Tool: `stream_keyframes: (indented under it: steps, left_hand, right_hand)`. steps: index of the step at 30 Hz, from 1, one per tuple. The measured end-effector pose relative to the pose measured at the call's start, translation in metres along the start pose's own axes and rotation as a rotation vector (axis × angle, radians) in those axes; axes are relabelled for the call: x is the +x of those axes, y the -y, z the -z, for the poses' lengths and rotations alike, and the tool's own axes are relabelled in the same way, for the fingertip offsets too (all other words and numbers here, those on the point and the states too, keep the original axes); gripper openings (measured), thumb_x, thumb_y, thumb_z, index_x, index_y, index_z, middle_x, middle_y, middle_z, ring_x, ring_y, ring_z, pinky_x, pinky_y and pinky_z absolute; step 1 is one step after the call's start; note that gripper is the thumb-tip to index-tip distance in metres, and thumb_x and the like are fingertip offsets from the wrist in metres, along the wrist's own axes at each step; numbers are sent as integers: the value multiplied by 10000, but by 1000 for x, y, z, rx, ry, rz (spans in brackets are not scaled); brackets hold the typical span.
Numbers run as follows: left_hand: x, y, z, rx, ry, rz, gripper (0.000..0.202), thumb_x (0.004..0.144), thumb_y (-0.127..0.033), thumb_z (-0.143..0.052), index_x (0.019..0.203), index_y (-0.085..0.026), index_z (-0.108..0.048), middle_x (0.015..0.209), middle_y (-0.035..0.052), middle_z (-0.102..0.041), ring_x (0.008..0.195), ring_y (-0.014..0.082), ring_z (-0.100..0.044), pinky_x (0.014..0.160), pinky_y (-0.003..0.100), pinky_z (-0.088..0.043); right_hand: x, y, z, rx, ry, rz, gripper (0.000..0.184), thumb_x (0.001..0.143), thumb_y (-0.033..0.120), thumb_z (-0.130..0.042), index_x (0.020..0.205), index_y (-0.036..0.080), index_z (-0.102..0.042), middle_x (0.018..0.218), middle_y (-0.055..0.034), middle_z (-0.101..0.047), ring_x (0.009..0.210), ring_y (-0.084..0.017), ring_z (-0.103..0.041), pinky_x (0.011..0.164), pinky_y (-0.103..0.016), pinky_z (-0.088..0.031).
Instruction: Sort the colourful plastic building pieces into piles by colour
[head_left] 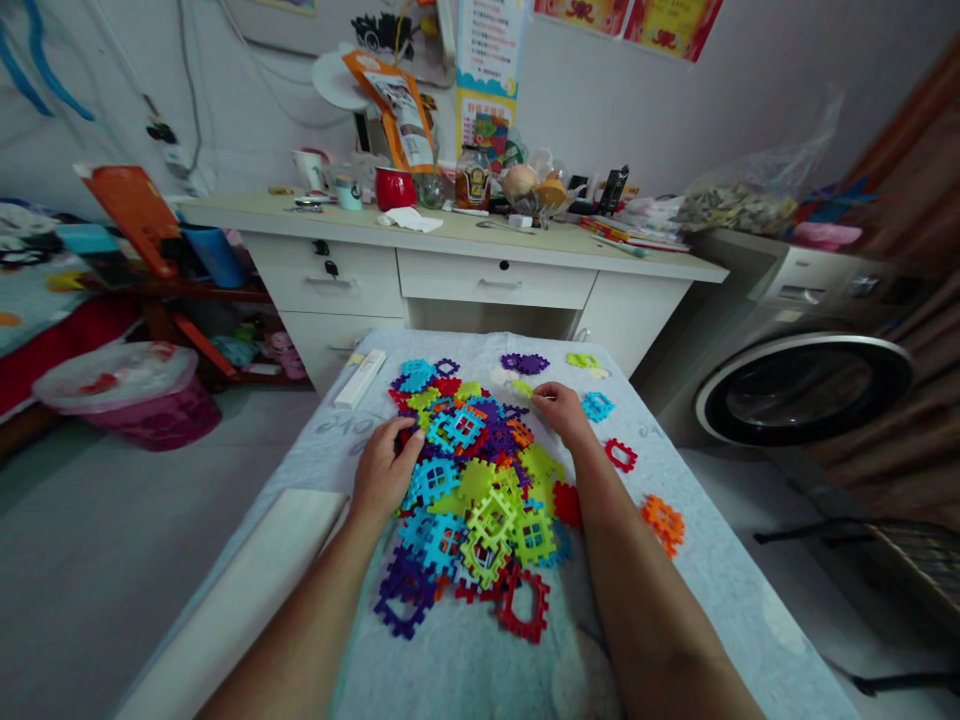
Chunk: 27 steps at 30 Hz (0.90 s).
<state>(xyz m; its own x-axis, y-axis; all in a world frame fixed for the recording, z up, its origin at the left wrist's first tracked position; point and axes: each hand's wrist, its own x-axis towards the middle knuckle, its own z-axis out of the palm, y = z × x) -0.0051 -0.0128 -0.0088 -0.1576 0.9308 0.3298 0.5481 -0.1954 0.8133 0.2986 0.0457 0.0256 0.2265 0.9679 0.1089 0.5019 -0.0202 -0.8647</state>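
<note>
A heap of interlocking plastic building tiles (491,480) in light blue, yellow-green, purple, red and orange lies on a cloth-covered table (720,600). At the heap's left edge, my left hand (382,470) is curled, with a dark red tile (406,436) between thumb and index finger. My right hand (562,412) is at the heap's far right, its fingers closed at the end of a small yellow-green tile (523,388). Its fingertips are partly hidden. Many tiles have toothed edges, and some have window-like openings.
Loose tiles lie right of the heap: light blue (598,406), red (621,455) and orange (663,524). A white bar (361,380) lies at the far left. Beyond stands a white desk (495,275) with jars and clutter; a washing machine (795,350) is on the right, a pink bin (142,400) left.
</note>
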Motion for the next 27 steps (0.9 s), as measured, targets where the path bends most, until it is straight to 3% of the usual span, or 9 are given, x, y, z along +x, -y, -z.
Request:
stream_keyframes:
  steps: [4,7,11,18,27]
  left_hand:
    - [-1,1,-1,0,1,-2,420,837,-518,-527,1086,-206,-657,1158,96,-671,1117,269,-604,1042,437,-444]
    - [-1,1,-1,-5,0,0,410,837,-516,-532,1080,-210,-657,1157,93,-670,1115,266,-605,1039,434,-447]
    - [0,1,0,-3,5,2,415,839,-520,-531,1083,-209,-657,1167,94,-668,1126,267,-598,1048,433,-438]
    - [0,3,-1,16,19,17,443,844,-520,-519,1113,-194,-653,1164,94,-668,1121,264,-599,1047,425,-438]
    - [-1,1,-1,22,12,23,447,834,-521,-525,1110,-195,-658,1165,93,-672,1121,267,-600,1035,419,-445]
  right_hand:
    - [8,1,12,121,-36,13,276,687,408,-603,824,170,-634,752,-15,-633,634,-132,-518,607,-253,-414]
    - [24,-3,25,95,-146,24,274,693,403,-605,823,165,-642,758,-22,-637,646,-139,-523,611,-258,-417]
    - [53,-12,47,-105,-293,2,235,696,314,-618,860,157,-682,834,-50,-684,725,-171,-578,669,-276,-440]
    - [90,-39,81,-413,-405,-176,200,708,188,-655,887,146,-735,897,-76,-728,831,-197,-649,738,-268,-454]
    - [114,-71,85,-383,-410,-273,153,706,147,-676,846,149,-740,765,-71,-718,739,-185,-664,628,-240,-456]
